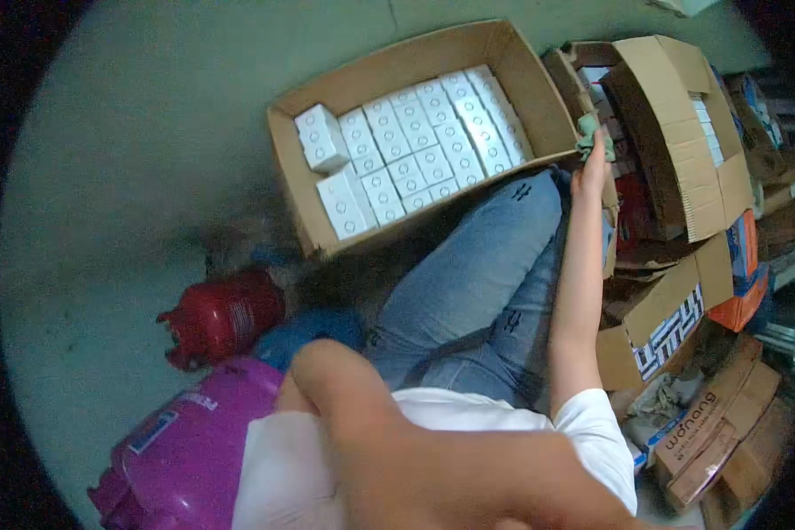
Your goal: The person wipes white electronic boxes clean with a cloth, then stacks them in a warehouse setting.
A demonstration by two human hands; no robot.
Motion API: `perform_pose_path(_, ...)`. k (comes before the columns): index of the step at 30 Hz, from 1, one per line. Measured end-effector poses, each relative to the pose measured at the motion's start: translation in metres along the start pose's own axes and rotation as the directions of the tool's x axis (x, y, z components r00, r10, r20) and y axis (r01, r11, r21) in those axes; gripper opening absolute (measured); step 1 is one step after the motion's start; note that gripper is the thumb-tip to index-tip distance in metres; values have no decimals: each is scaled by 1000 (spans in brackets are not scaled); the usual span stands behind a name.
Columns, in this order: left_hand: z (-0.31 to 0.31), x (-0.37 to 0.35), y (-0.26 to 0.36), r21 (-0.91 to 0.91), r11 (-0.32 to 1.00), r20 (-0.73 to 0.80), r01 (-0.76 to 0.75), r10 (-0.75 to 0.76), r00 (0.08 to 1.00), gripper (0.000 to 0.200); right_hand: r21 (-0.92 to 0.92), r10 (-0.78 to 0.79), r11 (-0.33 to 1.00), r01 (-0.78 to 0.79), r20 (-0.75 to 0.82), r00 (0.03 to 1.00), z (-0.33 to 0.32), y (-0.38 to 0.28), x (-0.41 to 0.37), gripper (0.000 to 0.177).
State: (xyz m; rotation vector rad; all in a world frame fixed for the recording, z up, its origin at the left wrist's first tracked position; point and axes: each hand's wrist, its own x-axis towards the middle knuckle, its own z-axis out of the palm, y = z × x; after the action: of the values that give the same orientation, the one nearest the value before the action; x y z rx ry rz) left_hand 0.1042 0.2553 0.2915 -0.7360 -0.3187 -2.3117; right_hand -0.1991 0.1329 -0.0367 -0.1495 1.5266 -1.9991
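My right arm reaches up to the near right corner of a large open cardboard box [539, 79]. There my right hand [594, 168] is closed on a small crumpled green cloth [589, 132], near the box rim. Inside the box stand rows of small white boxes [433, 132], each marked with a circle. One white box [321, 137] at the left end sits raised above the others. My left arm is bent across my body, close to the camera. My left hand [583, 490] is blurred at the bottom edge, its fingers hidden.
At left are a red gas cylinder [230, 318], a blue one [314, 336] and a purple one [194, 442]. Open cartons [689, 132] crowd the right side, with a printed brown carton [715, 424] lower down. My bent legs in jeans [468, 283] lie against the large box.
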Motion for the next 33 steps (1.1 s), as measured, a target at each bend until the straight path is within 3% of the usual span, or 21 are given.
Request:
perform_pose_path(9, -9, -3, 14, 45, 993, -11, 107, -106, 994, 41, 111, 27, 993, -40, 114, 993, -1, 4, 11, 29)
perform_pose_path(21, -15, -3, 33, 112, 949, -86, 294, -285, 955, 34, 89, 17, 996, -22, 58, 998, 5, -1, 5, 39)
perform_pose_path(24, -31, -4, 37, 118, 930, -173, 347, -325, 930, 29, 52, -27, 998, 24, 50, 998, 2, 5, 13, 36)
perform_pose_path(27, -76, -18, 54, 189, 932, -435, 308, -202, 877, 20, 100, 18, 995, -25, 70, 997, 5, -3, 1, 32)
perform_pose_path(28, -99, -22, 67, 391, 870, -511, 299, -64, 857, 22, 89, 14, 996, -19, 58, 998, 1, 3, 9, 31)
perform_pose_path(29, -119, -30, 82, 612, 703, -590, 361, 101, 801, 25, 84, -7, 996, 2, 61, 998, 1, 2, 8, 31)
perform_pose_path(30, -140, -38, 104, 746, 378, -647, 548, 215, 732, 23, 80, -29, 997, 24, 63, 998, 2, 1, 7, 31)
perform_pose_path(31, -166, -51, 126, 744, 44, -639, 666, 338, 691, 22, 75, -50, 996, 45, 63, 997, 2, 1, 5, 31)
perform_pose_path(32, -196, -73, 149, 634, -119, -651, 764, 450, 611, 26, 77, -39, 996, 35, 54, 998, 2, 1, 3, 31)
perform_pose_path(33, -222, -98, 176, 529, -316, -603, 788, 513, 611, 28, 77, -29, 997, 26, 46, 998, 3, 2, 3, 32)
